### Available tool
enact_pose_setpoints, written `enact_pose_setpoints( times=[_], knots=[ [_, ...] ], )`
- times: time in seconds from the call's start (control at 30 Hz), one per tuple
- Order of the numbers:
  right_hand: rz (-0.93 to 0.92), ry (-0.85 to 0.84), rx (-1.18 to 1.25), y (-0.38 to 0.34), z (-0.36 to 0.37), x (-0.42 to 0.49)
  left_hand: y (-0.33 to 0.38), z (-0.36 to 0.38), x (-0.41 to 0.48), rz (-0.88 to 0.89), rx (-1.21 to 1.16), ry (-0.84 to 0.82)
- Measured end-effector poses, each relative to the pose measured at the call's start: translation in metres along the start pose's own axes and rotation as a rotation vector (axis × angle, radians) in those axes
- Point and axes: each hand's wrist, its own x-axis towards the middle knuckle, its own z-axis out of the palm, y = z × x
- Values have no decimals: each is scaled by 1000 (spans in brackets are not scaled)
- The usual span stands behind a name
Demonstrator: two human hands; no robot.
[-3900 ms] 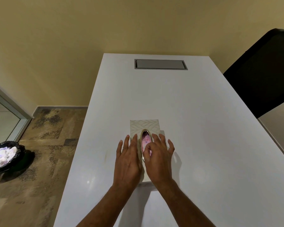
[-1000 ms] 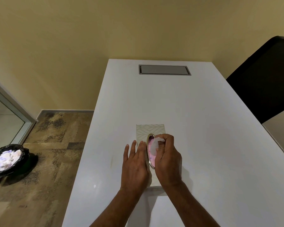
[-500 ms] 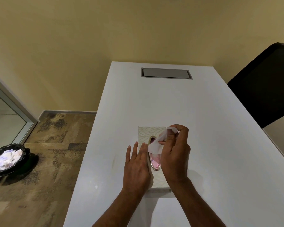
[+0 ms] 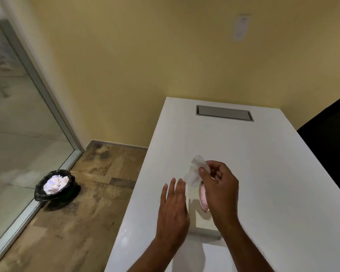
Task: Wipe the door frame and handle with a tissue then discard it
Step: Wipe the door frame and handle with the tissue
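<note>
While the left hand (image 4: 173, 211) lies flat and open beside the box (image 4: 196, 213), the right hand (image 4: 219, 185) pinches the tissue (image 4: 196, 173) above its slot; thin, limp and easily torn, it probably wants a bunched grip for wiping.

Right hand (image 4: 219, 185) pinched shut, left hand (image 4: 174, 211) flat.

We appear to be in an office or meeting room: a long white table (image 4: 253, 163) with a flush cable hatch (image 4: 224, 113), a black chair (image 4: 330, 150), a glass partition (image 4: 18, 118) in a metal frame, plain yellow walls (image 4: 145, 55), and a lined wastebasket (image 4: 55, 185).
</note>
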Motion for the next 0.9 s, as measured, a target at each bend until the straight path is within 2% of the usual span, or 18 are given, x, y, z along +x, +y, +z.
enact_pose_setpoints(
  times=[0.17,0.5,0.7,0.9],
  knots=[
    [-31,-109,46,-69,39,-41,0,-93,-12,-88,-20,118],
    [-8,-420,206,-221,127,-156,-54,-315,-74,-254,162,482],
    [131,-640,344,-294,219,-245,-104,-435,-111,-417,52,681],
    [233,-882,440,-356,307,-331,-177,-551,-146,-458,140,756]
  ],
)
